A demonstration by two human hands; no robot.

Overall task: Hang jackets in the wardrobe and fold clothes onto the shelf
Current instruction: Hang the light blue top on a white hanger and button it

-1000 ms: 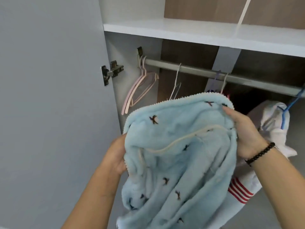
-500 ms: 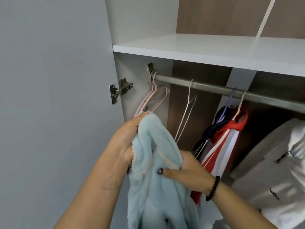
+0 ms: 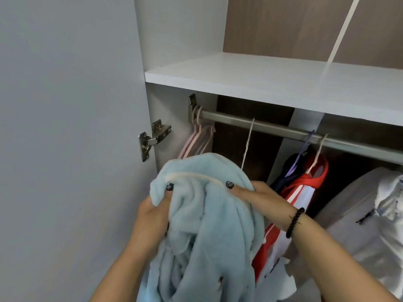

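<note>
A fluffy light-blue garment (image 3: 205, 227) with a cream trim hangs bunched in front of me, below the metal wardrobe rail (image 3: 272, 128). My left hand (image 3: 152, 212) grips its left upper edge, thumb on top. My right hand (image 3: 257, 196), with a black bead bracelet on the wrist, holds the right upper edge with the thumb pressed on the fabric. The white shelf (image 3: 272, 81) runs above the rail. Empty pink hangers (image 3: 198, 138) hang at the rail's left end, a thin white hanger (image 3: 247, 144) just right of them.
The open grey door (image 3: 65, 138) with its metal hinge (image 3: 153, 138) stands on the left. On the rail hang a dark garment on a purple hanger (image 3: 292, 168), a red-and-white jacket (image 3: 305, 192) and a grey-white jacket (image 3: 370, 219) further right.
The blue garment went from spread open to bunched up. Both hands shifted along its top edge and lifted it a little toward the rail; the view tilted up and right.
</note>
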